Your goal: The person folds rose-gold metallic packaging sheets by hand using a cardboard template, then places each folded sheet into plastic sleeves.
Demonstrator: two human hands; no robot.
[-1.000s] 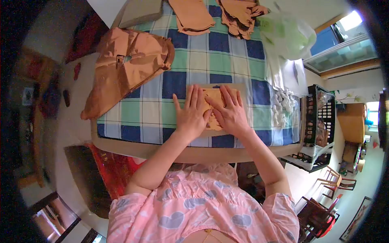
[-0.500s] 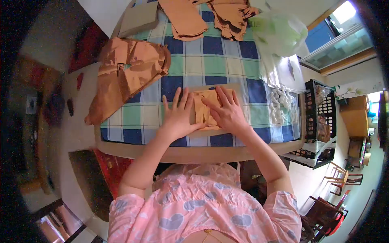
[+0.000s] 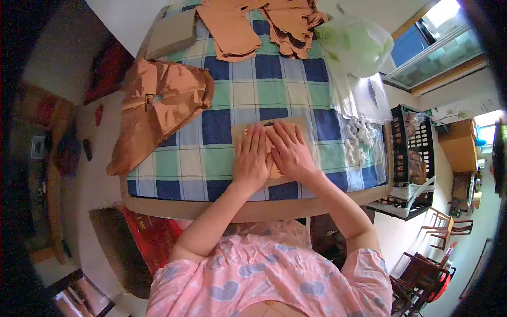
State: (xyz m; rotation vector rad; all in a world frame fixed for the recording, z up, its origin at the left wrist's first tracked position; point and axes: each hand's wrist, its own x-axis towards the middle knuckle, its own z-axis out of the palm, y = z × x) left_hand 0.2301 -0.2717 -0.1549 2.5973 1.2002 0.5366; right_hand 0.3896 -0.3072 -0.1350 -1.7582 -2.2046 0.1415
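Both palms face down, side by side, on a folded orange-brown sheet [image 3: 275, 170] near the table's front edge. My left hand [image 3: 254, 158] lies flat over its left part, fingers pointing away from me. My right hand [image 3: 289, 150] is flat on its right part, its thumb side close to my left hand. Under the sheet is a tan board [image 3: 238, 132], whose rim shows around the fingers. Most of the sheet is hidden by the hands. Neither hand grips anything.
A checked cloth [image 3: 248, 90] covers the table. A crumpled copper-coloured bag [image 3: 163, 105] lies left, a grey-tan box [image 3: 171, 34] back left, stacked orange-brown pieces [image 3: 229, 31] at the back. Plastic bags [image 3: 364, 47] and white knotted strips [image 3: 362, 140] are right, beside a black crate [image 3: 414, 158].
My left hand has moved right, from the sheet's left side onto it, beside my right hand. My right hand's fingers lie closer together. The camera view has shifted slightly.
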